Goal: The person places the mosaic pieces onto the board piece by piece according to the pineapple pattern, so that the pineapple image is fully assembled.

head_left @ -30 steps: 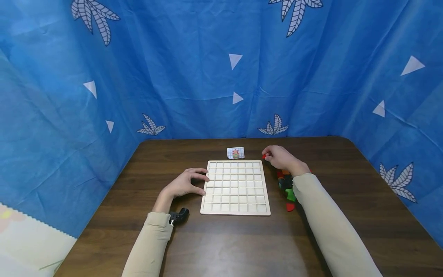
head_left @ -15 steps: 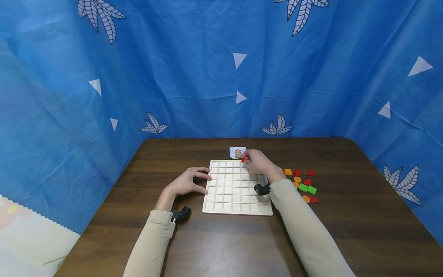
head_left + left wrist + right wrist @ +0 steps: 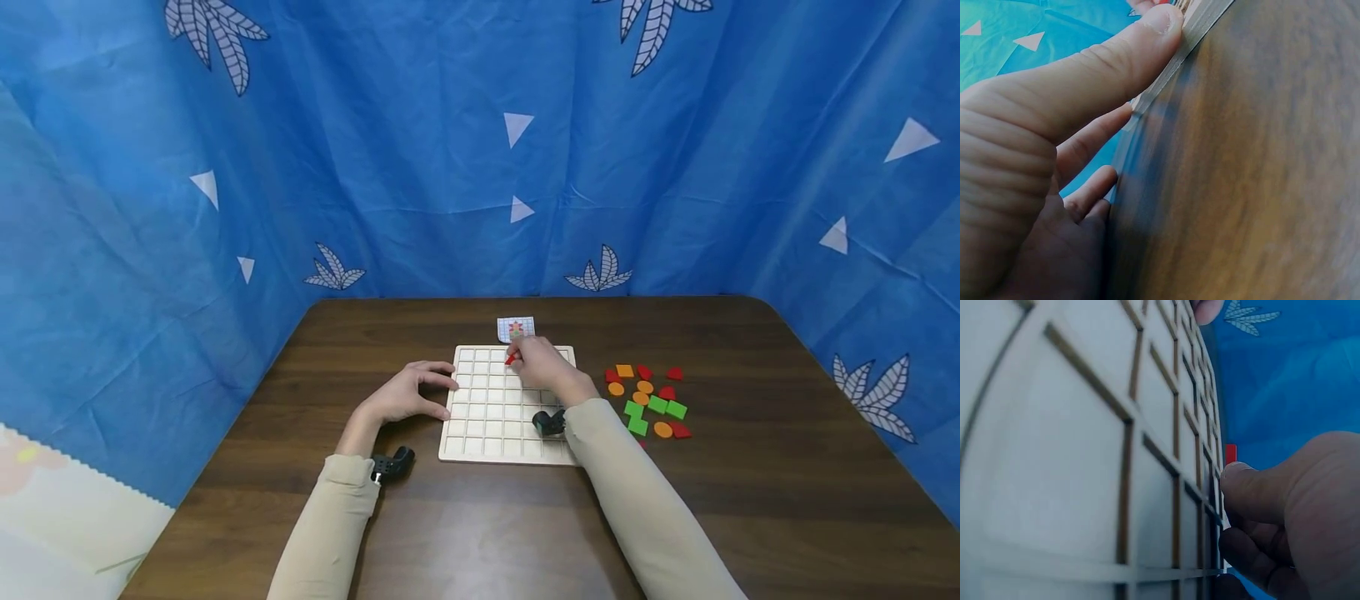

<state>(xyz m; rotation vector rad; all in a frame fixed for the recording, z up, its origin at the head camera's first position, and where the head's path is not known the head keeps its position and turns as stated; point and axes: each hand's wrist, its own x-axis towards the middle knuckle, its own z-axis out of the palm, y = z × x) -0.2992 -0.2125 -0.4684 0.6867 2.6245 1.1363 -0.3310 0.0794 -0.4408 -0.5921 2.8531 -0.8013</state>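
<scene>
A pale wooden grid board (image 3: 480, 427) lies on the brown table, its cells unfilled where they show. My left hand (image 3: 405, 393) rests at the board's left edge, thumb and fingers spread and touching it; in the left wrist view the thumb (image 3: 1147, 37) lies against the edge. Over the far rows, my right hand (image 3: 545, 365) pinches a small red piece (image 3: 511, 359) between thumb and fingertips. The right wrist view shows part of this red piece (image 3: 1230, 454) beyond the thumb; its full shape is hidden.
Right of the board lie several loose flat pieces: red ones (image 3: 675, 373), an orange square (image 3: 625, 371), orange discs (image 3: 663, 430) and green blocks (image 3: 657, 405). A small printed card (image 3: 515, 325) lies behind the board. A blue curtain (image 3: 450, 167) hangs beyond the table (image 3: 360, 333).
My right hand has carried the red piece leftward from beside the board's far right corner to over its far rows, uncovering the loose pieces. The left hand stays at the board's edge.
</scene>
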